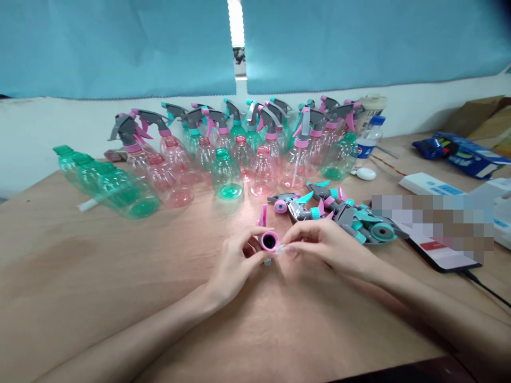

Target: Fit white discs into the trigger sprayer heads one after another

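My left hand (239,258) is closed around a spray trigger head (268,236) with a pink screw cap that faces me; its pink trigger sticks up behind. My right hand (319,246) pinches a small clear tube (280,248) at the cap's right edge. Both hands rest low over the wooden table (99,276). Just beyond my right hand lies a pile of loose trigger heads (339,213) in grey, pink and teal.
Several pink and green plastic bottles (239,154) stand at the back, many with trigger heads fitted; uncapped green bottles (115,183) are at the left. A water bottle (369,138), a white box (429,185), a dark phone (439,252) with cable and blue packaging (459,149) sit right.
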`<state>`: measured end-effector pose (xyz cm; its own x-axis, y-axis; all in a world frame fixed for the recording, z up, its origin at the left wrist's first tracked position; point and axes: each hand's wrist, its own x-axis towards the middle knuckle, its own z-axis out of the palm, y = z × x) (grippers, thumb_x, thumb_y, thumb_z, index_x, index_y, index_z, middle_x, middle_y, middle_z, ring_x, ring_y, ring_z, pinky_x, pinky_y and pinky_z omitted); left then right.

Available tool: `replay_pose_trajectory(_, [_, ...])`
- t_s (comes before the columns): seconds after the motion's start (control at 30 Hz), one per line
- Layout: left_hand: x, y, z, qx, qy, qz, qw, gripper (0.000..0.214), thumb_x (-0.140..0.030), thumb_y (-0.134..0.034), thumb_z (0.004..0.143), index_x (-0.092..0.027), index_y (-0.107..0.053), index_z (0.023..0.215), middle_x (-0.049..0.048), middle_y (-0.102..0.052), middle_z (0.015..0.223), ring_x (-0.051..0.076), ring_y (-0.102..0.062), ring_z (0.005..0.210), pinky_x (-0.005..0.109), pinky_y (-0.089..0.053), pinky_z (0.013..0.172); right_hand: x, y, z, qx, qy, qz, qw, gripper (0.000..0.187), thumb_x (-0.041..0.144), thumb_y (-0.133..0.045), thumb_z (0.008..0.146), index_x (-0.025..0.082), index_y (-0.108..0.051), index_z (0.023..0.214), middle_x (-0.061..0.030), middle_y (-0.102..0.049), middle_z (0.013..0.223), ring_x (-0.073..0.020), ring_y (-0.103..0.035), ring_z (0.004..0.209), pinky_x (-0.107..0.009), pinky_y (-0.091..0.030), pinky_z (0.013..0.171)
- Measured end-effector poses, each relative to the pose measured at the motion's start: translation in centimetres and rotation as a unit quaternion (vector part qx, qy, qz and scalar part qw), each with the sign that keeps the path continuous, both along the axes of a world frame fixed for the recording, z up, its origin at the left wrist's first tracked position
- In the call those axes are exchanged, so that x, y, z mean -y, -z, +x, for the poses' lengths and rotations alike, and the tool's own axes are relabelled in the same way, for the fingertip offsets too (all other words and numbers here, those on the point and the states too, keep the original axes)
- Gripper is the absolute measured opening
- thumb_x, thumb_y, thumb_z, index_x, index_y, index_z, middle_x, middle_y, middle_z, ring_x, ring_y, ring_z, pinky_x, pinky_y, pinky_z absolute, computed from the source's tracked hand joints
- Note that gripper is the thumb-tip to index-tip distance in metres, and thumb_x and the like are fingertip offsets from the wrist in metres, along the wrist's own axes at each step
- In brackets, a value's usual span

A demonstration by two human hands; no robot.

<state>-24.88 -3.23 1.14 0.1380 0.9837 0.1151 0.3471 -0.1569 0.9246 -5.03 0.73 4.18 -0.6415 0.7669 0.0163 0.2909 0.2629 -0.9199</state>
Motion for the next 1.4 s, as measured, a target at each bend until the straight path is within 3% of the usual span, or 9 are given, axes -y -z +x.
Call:
replay_pose_trajectory(0.13, [0.2, -0.2, 0.1, -0.032, 0.022, 0.008, 0.999, 0.028, -0.023, -0.069, 0.077, -0.022, -0.064, 0.105, 0.0011, -0.067, 0.081, 0.014, -0.060, 0.065, 0.025, -0.048, 0.060, 0.0, -0.7, 0.0, -0.043, 0.037, -0.001, 0.998, 0.014, 0.029, -0.062, 0.082, 0.019, -0.071, 0.084, -0.0013, -0.070, 0.080, -0.0119, -0.062, 0.067, -0.024, -0.050, 0.061])
replay_pose_trajectory(0.37, [0.4, -0.4, 0.0, -0.081, 0.072, 0.051, 0.993, 0.024, -0.020, -0.064, 0.081, -0.023, -0.066, 0.104, 0.0008, -0.065, 0.081, 0.012, -0.055, 0.062, 0.023, -0.046, 0.058, 0.2, -0.1, -0.3, 0.022, 0.035, 0.148, 0.988, 0.014, 0.024, -0.060, 0.085, 0.025, -0.074, 0.085, -0.0011, -0.068, 0.079, -0.0124, -0.058, 0.070, -0.024, -0.044, 0.061])
replay_pose_trajectory(0.7, [0.4, -0.3, 0.0, -0.090, 0.056, 0.063, 0.992, 0.030, -0.020, -0.066, 0.080, -0.023, -0.065, 0.110, 0.0010, -0.066, 0.084, 0.013, -0.058, 0.063, 0.023, -0.047, 0.057, 0.1, 0.6, -0.4, -0.011, 0.042, 0.200, 0.979, 0.013, 0.031, -0.060, 0.086, 0.019, -0.063, 0.081, -0.0003, -0.060, 0.080, -0.0106, -0.055, 0.069, -0.021, -0.044, 0.058])
replay_pose_trajectory(1.1, [0.4, 0.0, -0.1, -0.107, 0.061, 0.103, 0.987, 0.027, -0.015, -0.066, 0.079, -0.023, -0.065, 0.105, 0.0000, -0.063, 0.084, 0.012, -0.056, 0.064, 0.022, -0.047, 0.059, -0.1, -1.3, -0.1, 0.125, -0.061, 0.316, 0.938, 0.008, 0.014, -0.056, 0.083, 0.017, -0.063, 0.087, -0.0022, -0.056, 0.085, -0.0106, -0.053, 0.070, -0.021, -0.040, 0.059])
replay_pose_trajectory(1.4, [0.3, 0.3, -0.2, -0.118, 0.062, 0.105, 0.985, 0.029, -0.016, -0.066, 0.081, -0.021, -0.063, 0.109, -0.0005, -0.060, 0.086, 0.010, -0.052, 0.064, 0.021, -0.045, 0.058, -0.4, -2.6, -0.6, 0.209, -0.107, 0.394, 0.888, 0.008, 0.016, -0.056, 0.081, 0.014, -0.061, 0.086, -0.0050, -0.060, 0.090, -0.0156, -0.056, 0.079, -0.026, -0.040, 0.063])
